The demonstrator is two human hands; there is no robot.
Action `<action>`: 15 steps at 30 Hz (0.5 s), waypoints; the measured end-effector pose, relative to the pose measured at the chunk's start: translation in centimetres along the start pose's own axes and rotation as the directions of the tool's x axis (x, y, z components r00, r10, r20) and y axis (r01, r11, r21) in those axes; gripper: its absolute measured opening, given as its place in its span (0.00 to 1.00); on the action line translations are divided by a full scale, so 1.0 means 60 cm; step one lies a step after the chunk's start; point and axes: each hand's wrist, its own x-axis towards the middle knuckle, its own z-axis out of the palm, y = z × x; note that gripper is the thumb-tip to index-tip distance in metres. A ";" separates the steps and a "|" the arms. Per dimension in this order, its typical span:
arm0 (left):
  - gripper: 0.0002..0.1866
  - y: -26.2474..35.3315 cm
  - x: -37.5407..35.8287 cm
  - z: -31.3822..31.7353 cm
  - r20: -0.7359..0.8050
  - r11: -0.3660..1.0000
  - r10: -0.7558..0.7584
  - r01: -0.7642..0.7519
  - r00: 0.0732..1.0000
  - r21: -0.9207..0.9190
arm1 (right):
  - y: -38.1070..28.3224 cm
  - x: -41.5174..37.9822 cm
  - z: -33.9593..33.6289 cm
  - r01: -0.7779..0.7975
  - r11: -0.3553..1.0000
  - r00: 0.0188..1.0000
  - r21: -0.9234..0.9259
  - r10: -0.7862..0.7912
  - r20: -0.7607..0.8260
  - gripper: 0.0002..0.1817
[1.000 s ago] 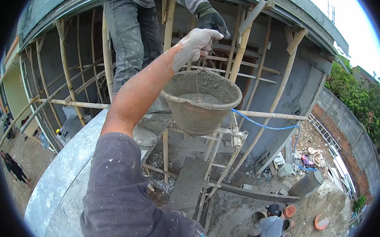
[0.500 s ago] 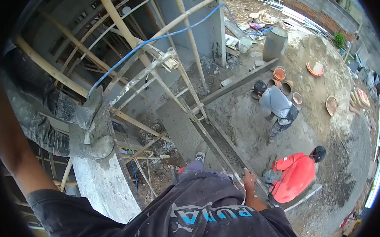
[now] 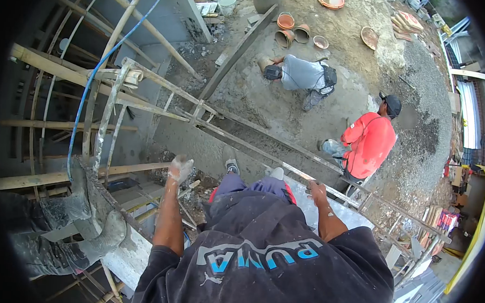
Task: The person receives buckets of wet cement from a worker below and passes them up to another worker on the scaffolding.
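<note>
My left hand [image 3: 181,169], coated in pale mortar, is held out over the gap left of my feet, fingers loosely spread with nothing in them. Close below it a bamboo pole [image 3: 144,168] runs toward the scaffold. My right hand [image 3: 317,192] is low at my right side, fingers bent and thumb apart. Its fingertips overlap the near rail of a long wooden ladder [image 3: 290,170] in this view. Between my hands are my shoes [image 3: 231,166] on a grey slab. My dark shirt [image 3: 259,260] fills the lower middle.
A worker in a grey shirt [image 3: 302,74] bends over wet ground near buckets [image 3: 285,20]. Another in a red shirt [image 3: 368,143] stands beyond the ladder. At left, a person's muddy boots [image 3: 109,232] rest on a plank, beside bamboo scaffolding [image 3: 49,124] and a blue hose [image 3: 91,80].
My left hand has come into view from the far left. My right hand stays near the ladder. The view has turned, and the worker in red now stands more upright.
</note>
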 end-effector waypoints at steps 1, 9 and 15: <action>0.26 -0.010 -0.045 0.041 0.187 0.908 -0.208 0.261 0.960 -0.327 | 0.006 -0.001 -0.006 -0.016 1.000 1.000 -0.013 0.016 0.017 0.21; 0.16 -0.208 -0.227 0.191 0.505 0.323 -0.677 0.833 0.535 -0.450 | 0.002 -0.017 0.053 -0.073 0.994 0.990 -0.077 0.082 0.116 0.24; 0.13 -0.219 -0.119 0.162 0.423 0.437 -0.642 0.759 0.639 -0.482 | -0.072 -0.006 0.161 0.029 0.971 0.971 -0.236 0.029 0.238 0.23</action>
